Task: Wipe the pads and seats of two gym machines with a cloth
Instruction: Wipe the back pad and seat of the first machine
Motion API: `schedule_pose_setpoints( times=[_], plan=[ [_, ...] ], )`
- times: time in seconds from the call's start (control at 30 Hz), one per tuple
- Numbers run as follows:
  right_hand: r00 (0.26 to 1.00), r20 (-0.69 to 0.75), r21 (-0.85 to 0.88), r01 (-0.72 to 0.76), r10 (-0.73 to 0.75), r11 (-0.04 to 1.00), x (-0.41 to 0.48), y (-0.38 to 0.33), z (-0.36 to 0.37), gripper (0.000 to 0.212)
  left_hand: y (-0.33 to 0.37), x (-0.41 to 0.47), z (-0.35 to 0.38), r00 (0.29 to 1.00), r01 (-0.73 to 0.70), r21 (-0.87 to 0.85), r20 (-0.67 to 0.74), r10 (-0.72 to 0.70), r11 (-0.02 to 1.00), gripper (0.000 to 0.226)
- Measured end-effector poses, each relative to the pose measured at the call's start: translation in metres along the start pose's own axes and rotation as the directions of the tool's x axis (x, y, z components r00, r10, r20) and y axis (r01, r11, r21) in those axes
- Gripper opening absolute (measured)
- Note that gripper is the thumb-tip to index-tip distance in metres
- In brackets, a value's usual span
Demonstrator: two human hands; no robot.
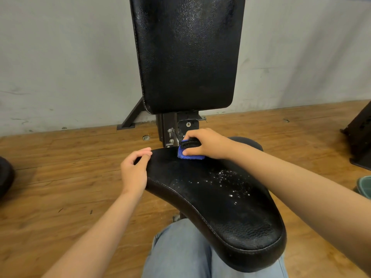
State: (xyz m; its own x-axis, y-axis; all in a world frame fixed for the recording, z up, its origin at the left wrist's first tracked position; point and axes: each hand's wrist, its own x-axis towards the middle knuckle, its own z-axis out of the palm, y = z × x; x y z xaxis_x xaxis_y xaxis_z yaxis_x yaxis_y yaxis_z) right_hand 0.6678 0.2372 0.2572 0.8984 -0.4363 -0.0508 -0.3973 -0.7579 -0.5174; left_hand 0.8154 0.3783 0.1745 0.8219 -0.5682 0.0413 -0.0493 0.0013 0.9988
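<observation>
A wooden floor is meeting a grey wall behind a black gym machine. Its back pad is standing upright in the upper centre, and the seat is stretching toward the lower right, with white droplets sitting on its middle. The right hand is gripping a folded blue and black cloth and pressing it onto the seat's far end. The left hand is resting loosely curled fingers on the seat's far left edge, gripping nothing.
</observation>
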Motion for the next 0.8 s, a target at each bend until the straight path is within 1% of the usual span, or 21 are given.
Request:
schedule_pose_setpoints(
  times=[0.07, 0.3, 0.4, 0.57, 0.67, 0.8],
  plan=[
    [1.000, 0.016, -0.006, 0.016, -0.016, 1.000, 0.003, -0.003, 0.004, 0.016, 0.000, 0.000, 0.000, 1.000, -0.005, 0.002, -0.005, 0.005, 1.000, 0.019],
    [0.985, 0.096, 0.099, 0.136, -0.146, 0.986, -0.013, -0.025, 0.017, 0.020, -0.003, 0.001, 0.000, 1.000, -0.016, 0.005, -0.013, 0.016, 1.000, 0.018],
    [0.986, 0.107, 0.120, 0.115, -0.128, 0.986, -0.011, -0.023, 0.014, 0.020, -0.004, 0.002, 0.000, 1.000, -0.020, -0.006, -0.015, 0.020, 1.000, 0.018],
    [0.999, 0.037, 0.021, 0.038, -0.039, 0.999, 0.011, -0.019, 0.012, 0.017, -0.004, 0.002, 0.001, 1.000, -0.022, -0.005, -0.013, 0.022, 1.000, 0.018],
    [0.998, 0.037, -0.002, 0.043, -0.043, 0.999, 0.015, -0.024, 0.015, 0.017, -0.004, 0.003, 0.000, 1.000, -0.019, -0.003, -0.012, 0.019, 1.000, 0.018],
    [0.994, 0.057, 0.059, 0.092, -0.096, 0.994, 0.003, -0.035, 0.023, 0.018, -0.004, 0.003, -0.002, 1.000, -0.017, 0.004, 0.004, 0.017, 1.000, 0.017]
  ],
)
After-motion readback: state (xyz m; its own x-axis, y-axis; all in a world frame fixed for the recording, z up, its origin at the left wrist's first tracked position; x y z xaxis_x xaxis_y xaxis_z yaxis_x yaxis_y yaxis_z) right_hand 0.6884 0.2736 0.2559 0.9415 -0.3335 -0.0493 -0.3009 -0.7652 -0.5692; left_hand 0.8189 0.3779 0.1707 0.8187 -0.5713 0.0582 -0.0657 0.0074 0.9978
